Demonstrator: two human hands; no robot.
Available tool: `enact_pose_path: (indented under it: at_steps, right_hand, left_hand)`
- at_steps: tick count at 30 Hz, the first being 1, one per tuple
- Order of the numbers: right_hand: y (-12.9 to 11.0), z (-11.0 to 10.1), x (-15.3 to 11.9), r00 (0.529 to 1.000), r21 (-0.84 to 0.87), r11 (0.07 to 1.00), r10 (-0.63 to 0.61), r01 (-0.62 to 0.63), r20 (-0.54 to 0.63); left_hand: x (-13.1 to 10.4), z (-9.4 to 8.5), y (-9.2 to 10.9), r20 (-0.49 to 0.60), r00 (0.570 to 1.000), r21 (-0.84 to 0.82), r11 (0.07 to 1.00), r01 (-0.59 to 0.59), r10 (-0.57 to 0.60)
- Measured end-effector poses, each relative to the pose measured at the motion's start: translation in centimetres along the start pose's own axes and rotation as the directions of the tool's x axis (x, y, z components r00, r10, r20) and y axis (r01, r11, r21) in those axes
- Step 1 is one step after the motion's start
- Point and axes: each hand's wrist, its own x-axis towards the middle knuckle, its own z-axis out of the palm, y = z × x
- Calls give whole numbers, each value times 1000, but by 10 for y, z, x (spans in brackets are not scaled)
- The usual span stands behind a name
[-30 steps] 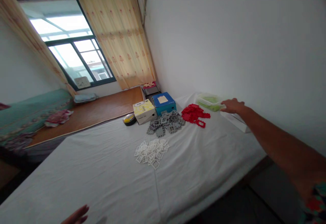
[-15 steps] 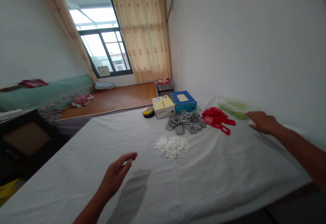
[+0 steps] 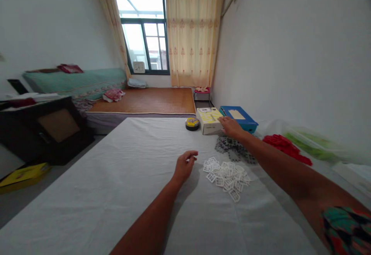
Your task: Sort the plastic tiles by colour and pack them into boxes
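Observation:
My right hand (image 3: pixel 231 127) reaches to the right end of the yellow and white box (image 3: pixel 208 121), beside the blue box (image 3: pixel 239 118); whether its fingers grip anything is hard to make out. Over the white cloth, just left of the pile of white lattice pieces (image 3: pixel 228 175), my left hand (image 3: pixel 185 165) is held with bent fingers a little apart and nothing between them. Grey pieces (image 3: pixel 234 149) lie partly under my right forearm. Left of the yellow and white box sits a round black and yellow tin (image 3: pixel 192 124).
Red pieces (image 3: pixel 285 148) and a clear tub with green pieces (image 3: pixel 314 142) are along the wall at the right. The white-covered table (image 3: pixel 116 177) fills the foreground. Behind are a bed with a brown mat (image 3: pixel 156 100) and a dark cabinet (image 3: pixel 58 123).
My right hand has gone from the green tub across to the boxes. My left hand has moved forward and right, closer to the white pieces. The view has turned to the left.

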Motion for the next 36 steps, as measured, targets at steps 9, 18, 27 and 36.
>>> enact_pose_path:
  at_steps: [9,18,27,36]
  right_hand:
    - [-8,23,42,986,-47,998,-37,45,165]
    - [3,43,57,971,-172,970,-135,170,196]
    - [24,52,52,979,-129,990,82,-58,187]
    - [25,56,47,985,-158,982,-82,106,152]
  left_hand:
    - [-2,0,-21,23,990,165,976,-141,139]
    - [-3,-3,-19,32,990,185,972,-144,141]
    - [-2,-1,-22,56,990,200,970,-142,133]
    - [-3,-2,-23,67,989,200,969,-145,134]
